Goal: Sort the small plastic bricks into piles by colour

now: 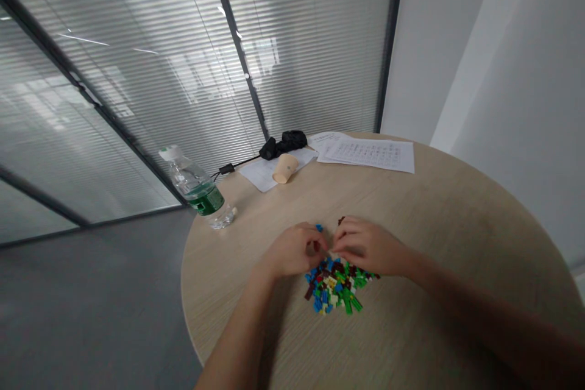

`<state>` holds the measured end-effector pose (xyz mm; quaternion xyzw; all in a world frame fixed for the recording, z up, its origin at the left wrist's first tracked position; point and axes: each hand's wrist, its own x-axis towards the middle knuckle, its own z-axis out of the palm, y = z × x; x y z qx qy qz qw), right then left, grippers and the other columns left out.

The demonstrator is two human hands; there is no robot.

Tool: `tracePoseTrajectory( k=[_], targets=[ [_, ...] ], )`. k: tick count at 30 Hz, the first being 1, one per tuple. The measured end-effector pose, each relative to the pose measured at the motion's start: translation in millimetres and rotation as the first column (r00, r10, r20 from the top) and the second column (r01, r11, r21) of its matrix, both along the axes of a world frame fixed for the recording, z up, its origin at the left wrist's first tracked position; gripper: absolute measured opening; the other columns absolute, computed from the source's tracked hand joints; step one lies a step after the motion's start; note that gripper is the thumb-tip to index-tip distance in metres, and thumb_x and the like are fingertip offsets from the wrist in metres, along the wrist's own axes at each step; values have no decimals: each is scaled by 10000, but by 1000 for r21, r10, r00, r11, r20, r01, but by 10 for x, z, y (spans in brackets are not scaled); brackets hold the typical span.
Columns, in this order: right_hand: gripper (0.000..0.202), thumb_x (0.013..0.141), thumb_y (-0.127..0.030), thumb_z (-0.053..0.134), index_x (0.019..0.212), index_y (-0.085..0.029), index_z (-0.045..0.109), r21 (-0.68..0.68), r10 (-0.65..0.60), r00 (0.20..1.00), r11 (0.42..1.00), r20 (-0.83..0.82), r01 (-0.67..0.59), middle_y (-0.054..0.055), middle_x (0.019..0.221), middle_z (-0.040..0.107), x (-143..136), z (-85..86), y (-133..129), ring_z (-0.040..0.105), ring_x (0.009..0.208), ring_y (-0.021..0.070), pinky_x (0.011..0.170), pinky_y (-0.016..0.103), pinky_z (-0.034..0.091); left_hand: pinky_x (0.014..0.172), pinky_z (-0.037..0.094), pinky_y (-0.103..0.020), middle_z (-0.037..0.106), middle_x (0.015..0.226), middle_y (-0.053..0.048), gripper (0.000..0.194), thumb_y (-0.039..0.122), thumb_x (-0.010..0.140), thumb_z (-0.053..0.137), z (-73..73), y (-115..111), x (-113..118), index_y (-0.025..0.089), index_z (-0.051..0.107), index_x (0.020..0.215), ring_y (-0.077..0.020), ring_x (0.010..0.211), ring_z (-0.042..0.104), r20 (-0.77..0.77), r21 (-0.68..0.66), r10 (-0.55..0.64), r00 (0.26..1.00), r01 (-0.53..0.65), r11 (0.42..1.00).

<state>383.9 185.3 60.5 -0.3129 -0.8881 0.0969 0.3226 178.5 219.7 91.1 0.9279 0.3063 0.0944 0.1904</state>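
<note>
A loose pile of small toy building bricks (333,286) in blue, green, dark brown, cream and red lies on the round wooden table (439,213). Over the pile's far edge, my left hand (297,250) is closed, thumb and fingers pinched together. Facing it, my right hand (365,245) is pinched too, its fingertips almost meeting the left ones. Whatever sits between the fingertips is too small and hidden to make out. A blue brick (319,228) shows just past my left fingers, and a dark brown brick (340,220) peeks out beyond my right hand.
On the table's left edge stands a clear water bottle (205,198) with a green label. Farther back, a paper cup (285,168) lies on its side by a sheet. Behind it are a black bundle (287,143) with a cord and printed papers (368,153). Blinds-backed glass panels border the table.
</note>
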Motion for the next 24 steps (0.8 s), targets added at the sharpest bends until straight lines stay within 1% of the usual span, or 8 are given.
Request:
tracePoseTrajectory(
  k=[2, 5, 10, 15, 24],
  targets=[
    [145, 755, -112, 578, 820, -184, 686, -34, 64, 997, 997, 32, -63, 47, 855, 638, -32, 31, -57, 547, 847, 158, 805, 315, 431, 636, 405, -218, 597, 726, -4, 145, 165, 679, 560, -11, 1, -8, 185, 654, 787, -126, 682, 529, -17, -15, 36, 999, -37, 999],
    [165, 734, -101, 588, 826, -180, 700, -75, 92, 994, 993, 59, -88, 54, 882, 636, -43, 33, -79, 547, 864, 160, 830, 320, 423, 586, 394, -203, 592, 730, 0, 164, 163, 687, 548, -21, -3, -3, 183, 659, 806, -107, 627, 522, -27, -51, 40, 999, -41, 998],
    [201, 720, -99, 586, 861, -182, 703, -127, 101, 990, 988, 102, -88, 64, 888, 629, -27, 29, -70, 547, 867, 169, 827, 327, 426, 602, 411, -199, 593, 789, -11, 166, 148, 678, 558, -42, -20, 42, 172, 680, 789, -95, 634, 527, -17, -98, -6, 1000, 4, 995],
    [197, 701, -93, 596, 850, -177, 695, -169, 95, 990, 983, 101, -77, 54, 858, 625, -27, 44, -80, 555, 832, 158, 804, 310, 433, 633, 427, -207, 606, 790, -14, 168, 130, 674, 563, -50, -26, 56, 166, 688, 780, -98, 652, 534, -5, -149, -28, 1000, 27, 988],
    [109, 716, -116, 612, 778, -175, 681, -163, 109, 991, 982, 83, -94, 42, 818, 636, -40, 54, -82, 565, 822, 152, 805, 289, 432, 652, 428, -203, 629, 771, -8, 170, 123, 689, 546, -20, -34, 64, 164, 690, 770, -102, 666, 545, 6, -178, -42, 999, 43, 983]
  ],
)
